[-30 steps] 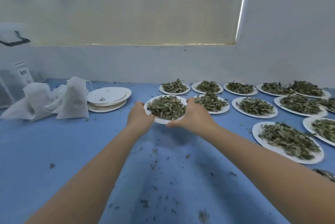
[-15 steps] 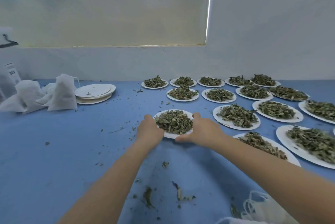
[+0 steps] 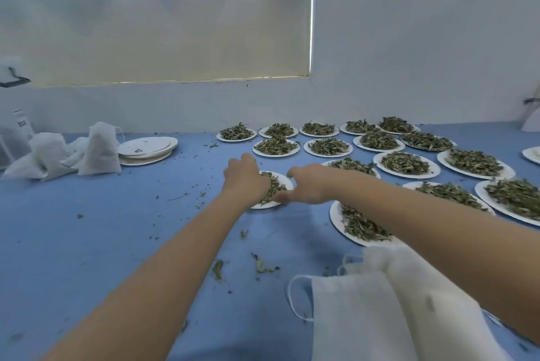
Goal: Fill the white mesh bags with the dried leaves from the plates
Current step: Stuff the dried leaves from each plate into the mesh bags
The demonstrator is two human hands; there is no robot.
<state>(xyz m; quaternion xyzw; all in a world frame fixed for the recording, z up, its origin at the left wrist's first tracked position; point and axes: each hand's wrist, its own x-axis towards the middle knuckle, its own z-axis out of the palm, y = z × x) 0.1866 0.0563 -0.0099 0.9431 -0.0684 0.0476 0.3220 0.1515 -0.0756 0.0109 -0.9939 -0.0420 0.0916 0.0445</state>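
A white plate (image 3: 285,183) heaped with dried leaves (image 3: 274,187) sits on the blue table in front of me. My left hand (image 3: 245,179) lies over the plate's left half, its fingers curled down into the leaves. My right hand (image 3: 310,189) holds the plate's right rim, with the thumb stretched along the near edge. Flat, empty white mesh bags (image 3: 380,308) with drawstrings lie close to me at the bottom right, partly under my right forearm. Filled white mesh bags (image 3: 99,150) stand at the far left.
Several plates of dried leaves (image 3: 406,164) cover the right and back of the table (image 3: 87,243). A stack of empty white plates (image 3: 149,148) lies beside the filled bags. Leaf crumbs (image 3: 264,266) are scattered on the blue surface. A white wall runs behind.
The plate came toward me from the back rows and now rests on the table. My left hand moved from the rim onto the leaves. The empty bags came into view.
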